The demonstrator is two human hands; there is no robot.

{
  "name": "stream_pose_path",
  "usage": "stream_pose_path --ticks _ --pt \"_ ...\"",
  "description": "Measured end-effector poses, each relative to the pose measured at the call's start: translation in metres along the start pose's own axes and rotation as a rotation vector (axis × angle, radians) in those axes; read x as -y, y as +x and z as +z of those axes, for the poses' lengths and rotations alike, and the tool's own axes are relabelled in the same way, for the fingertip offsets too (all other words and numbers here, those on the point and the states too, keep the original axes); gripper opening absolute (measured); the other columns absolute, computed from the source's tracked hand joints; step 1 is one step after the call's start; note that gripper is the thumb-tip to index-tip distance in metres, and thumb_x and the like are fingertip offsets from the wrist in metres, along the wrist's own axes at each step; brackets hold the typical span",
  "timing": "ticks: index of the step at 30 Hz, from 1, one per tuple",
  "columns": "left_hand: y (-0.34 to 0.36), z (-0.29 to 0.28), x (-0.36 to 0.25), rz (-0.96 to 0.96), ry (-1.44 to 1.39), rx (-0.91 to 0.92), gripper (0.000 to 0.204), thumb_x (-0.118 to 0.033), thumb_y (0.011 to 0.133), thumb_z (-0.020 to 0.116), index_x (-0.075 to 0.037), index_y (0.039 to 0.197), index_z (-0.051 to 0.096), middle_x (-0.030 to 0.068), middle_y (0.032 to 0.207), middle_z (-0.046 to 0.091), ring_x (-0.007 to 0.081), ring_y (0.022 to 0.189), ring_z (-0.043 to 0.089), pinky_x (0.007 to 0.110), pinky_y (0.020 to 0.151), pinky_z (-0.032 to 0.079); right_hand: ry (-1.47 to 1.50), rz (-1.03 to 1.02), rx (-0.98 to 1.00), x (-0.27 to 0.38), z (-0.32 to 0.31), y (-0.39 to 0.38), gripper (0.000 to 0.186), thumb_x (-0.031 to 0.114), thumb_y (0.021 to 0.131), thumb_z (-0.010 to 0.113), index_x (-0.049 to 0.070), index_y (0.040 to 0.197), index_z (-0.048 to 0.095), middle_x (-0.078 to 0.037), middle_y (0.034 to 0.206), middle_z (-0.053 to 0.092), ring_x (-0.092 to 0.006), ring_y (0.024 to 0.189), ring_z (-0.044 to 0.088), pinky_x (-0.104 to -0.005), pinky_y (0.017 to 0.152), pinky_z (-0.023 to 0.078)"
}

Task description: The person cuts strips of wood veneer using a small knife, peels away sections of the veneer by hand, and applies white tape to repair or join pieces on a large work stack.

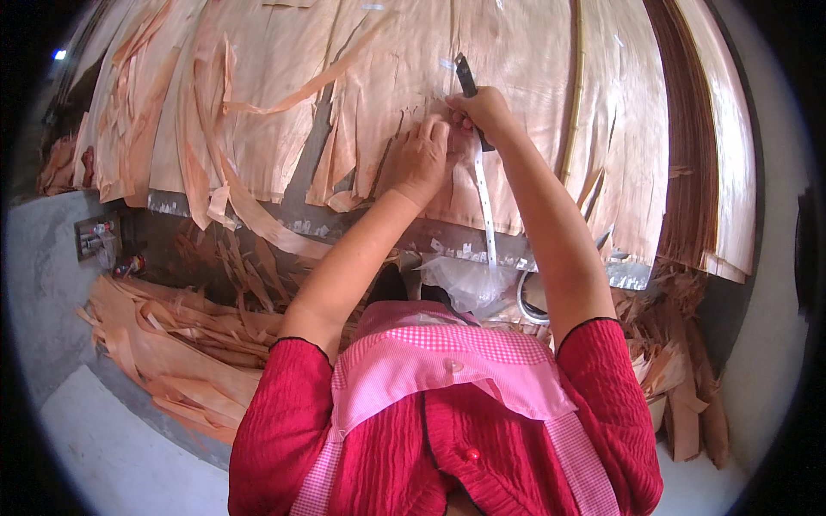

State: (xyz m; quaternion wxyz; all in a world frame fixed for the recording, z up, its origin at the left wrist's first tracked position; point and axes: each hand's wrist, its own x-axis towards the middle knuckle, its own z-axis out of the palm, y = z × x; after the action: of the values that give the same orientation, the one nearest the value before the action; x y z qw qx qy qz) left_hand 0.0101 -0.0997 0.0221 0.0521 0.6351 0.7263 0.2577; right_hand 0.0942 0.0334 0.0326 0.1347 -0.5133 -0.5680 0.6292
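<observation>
My right hand [483, 113] is closed round a flat black tool [465, 76], whose end sticks out above the fist. From under this hand a white strip of tape with small dark marks [483, 198] runs down past the sheet's front edge. Close beside it, on the left, my left hand [420, 156] rests on a thin wood veneer sheet [525, 52]. Its fingers are bent and pressed together; the fingertips are hidden, so what they pinch, if anything, cannot be made out. Splits and ragged edges run through the veneer around both hands.
Long loose veneer strips [215, 146] lie over the left of the sheets. A yellowish stick [574, 95] lies to the right. Below the table edge [301, 225] are a clear plastic bag [469, 284], a metal ring [527, 301] and heaps of veneer scraps [181, 344].
</observation>
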Motion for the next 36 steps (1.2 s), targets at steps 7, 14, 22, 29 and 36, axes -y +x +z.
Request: stream_pose_path --ticks 7,14,22,29,36 --pt "0.036 -0.001 0.008 0.005 0.121 0.28 0.077 -0.025 0.066 0.072 0.0 0.128 0.034 0.0127 0.137 0.03 0.0285 0.111 0.045 0.042 0.095 0.035 -0.392 -0.097 -0.177 -0.01 -0.003 0.009 0.029 0.022 0.073 0.062 -0.001 0.055 0.059 -0.008 0.048 0.053 -0.0179 0.042 0.051 -0.0291 0.042 0.04" --pt "0.03 -0.006 0.007 -0.017 0.099 0.258 0.066 -0.018 0.067 0.07 -0.014 0.126 0.042 0.0099 0.138 0.03 0.0291 0.117 0.039 0.047 0.096 0.032 -0.617 0.036 -0.251 -0.011 -0.011 -0.023 0.036 0.033 0.066 0.066 -0.003 0.069 0.064 -0.021 0.068 0.062 -0.0325 0.069 0.063 -0.0374 0.063 0.049" --pt "0.035 0.005 0.005 0.107 0.3 0.355 0.055 -0.029 0.074 0.061 -0.016 0.125 0.044 0.0056 0.137 0.035 0.0258 0.12 0.038 0.046 0.095 0.033 -0.059 0.037 -0.239 -0.034 0.012 -0.068 0.016 0.009 0.074 0.057 0.001 0.063 0.064 -0.008 0.054 0.057 -0.0145 0.046 0.054 -0.0277 0.041 0.041" --pt "0.023 -0.009 0.007 0.231 0.299 0.34 0.064 -0.029 0.076 0.061 -0.015 0.132 0.033 0.006 0.14 0.028 0.0286 0.12 0.038 0.047 0.095 0.032 0.18 0.231 0.344 -0.047 0.003 -0.248 0.015 0.014 0.083 0.058 0.001 0.076 0.054 -0.005 0.06 0.058 -0.0107 0.046 0.052 -0.0239 0.044 0.041" --pt "-0.071 -0.024 -0.014 0.381 -0.115 0.115 0.058 -0.022 0.069 0.066 -0.007 0.121 0.045 0.0122 0.129 0.04 0.0308 0.12 0.036 0.043 0.1 0.028 0.827 0.305 -0.112 -0.114 0.025 -0.248 0.029 0.02 0.085 0.056 0.002 0.108 0.051 -0.007 0.098 0.058 -0.0219 0.093 0.057 -0.0345 0.063 0.05"
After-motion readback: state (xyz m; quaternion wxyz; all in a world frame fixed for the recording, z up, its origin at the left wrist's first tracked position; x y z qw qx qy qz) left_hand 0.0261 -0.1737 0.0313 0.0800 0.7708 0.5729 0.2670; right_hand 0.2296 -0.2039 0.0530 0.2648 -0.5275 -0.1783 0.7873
